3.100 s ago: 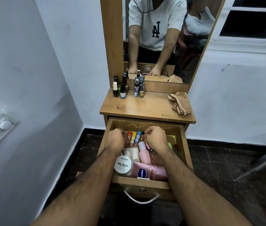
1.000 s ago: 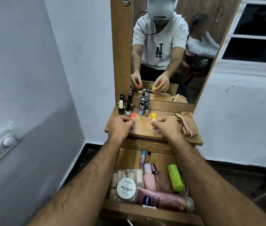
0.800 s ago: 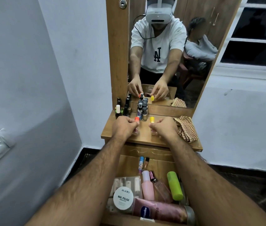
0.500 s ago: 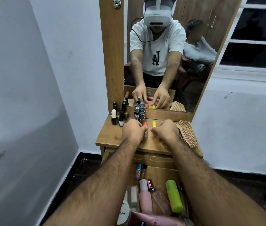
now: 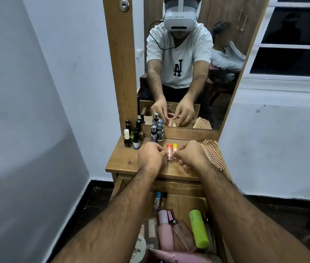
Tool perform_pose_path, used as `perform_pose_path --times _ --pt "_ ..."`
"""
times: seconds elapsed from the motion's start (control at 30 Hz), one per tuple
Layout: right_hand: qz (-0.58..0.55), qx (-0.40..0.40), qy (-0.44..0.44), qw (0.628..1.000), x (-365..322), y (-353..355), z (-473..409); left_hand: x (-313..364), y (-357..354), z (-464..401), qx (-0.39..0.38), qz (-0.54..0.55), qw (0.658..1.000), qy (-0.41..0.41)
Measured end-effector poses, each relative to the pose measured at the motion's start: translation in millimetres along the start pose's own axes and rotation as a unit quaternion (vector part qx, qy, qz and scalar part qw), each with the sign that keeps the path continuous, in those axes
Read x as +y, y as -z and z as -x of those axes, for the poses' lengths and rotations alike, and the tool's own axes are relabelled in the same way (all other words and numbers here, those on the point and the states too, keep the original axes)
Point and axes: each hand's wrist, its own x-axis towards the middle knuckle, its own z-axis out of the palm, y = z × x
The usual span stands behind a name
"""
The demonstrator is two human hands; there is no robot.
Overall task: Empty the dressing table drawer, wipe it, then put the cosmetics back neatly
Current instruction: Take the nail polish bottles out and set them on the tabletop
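Hands at tabletop, placing step. Left hand [image 5: 151, 156] pinches the red-capped tube [image 5: 168, 153], fingers curled round its lower body; right hand [image 5: 191, 154] pinches the yellow-capped tube [image 5: 174, 152] the same way. Both tubes stand upright, touching side by side, on the dressing table top [image 5: 123, 162], just in front of the small spray bottles [image 5: 157, 134] by the mirror [image 5: 188, 63]. Whether the bases are fully seated on the wood is hard to tell, fingers cover them.

Nail polish bottles [image 5: 131, 138] cluster at back left; checked cloth [image 5: 212, 153] lies at the right edge, just beside the right hand.

Drawer [image 5: 180, 188] open below, far from empty: blue-capped tube [image 5: 157, 199], pink bottle [image 5: 165, 232], clear perfume bottle [image 5: 181, 234], green bottle [image 5: 198, 230], nail polish tub [image 5: 138, 249], pink tube [image 5: 171, 256] at the front.

To do it well: press both tubes flat before letting go, open the fingers slowly and lift straight up, since narrow tubes tip easily and could knock the spray bottles behind. Keep them tight to the back row so space stays for the bulkier drawer items, and leave the cloth uncovered for the wipe.
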Motion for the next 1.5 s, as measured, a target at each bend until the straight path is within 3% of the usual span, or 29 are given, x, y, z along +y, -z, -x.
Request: perform_pose_path --times 0.13,0.27,0.47,1.07,1.27,1.5 --pt "0.012 -0.040 0.015 0.999 3 3 15 -7 0 7 -0.063 0.084 0.994 0.044" --pt "0.094 0.030 0.070 0.993 2 -4 21 -5 1 6 -0.086 0.138 0.985 0.060" --pt "0.088 0.087 0.073 0.990 -2 -15 7 -4 3 -3 -0.089 0.126 0.988 0.017" --pt "0.078 0.118 0.080 0.987 -13 -26 -7 -10 8 -5 -0.066 0.118 0.991 -0.003" --pt "0.064 0.112 0.090 0.988 -10 -23 3 -14 13 9 -0.024 0.112 0.993 -0.009" --pt "-0.028 0.200 0.181 0.963 7 -17 57 -27 22 55 0.027 0.133 0.988 -0.068"
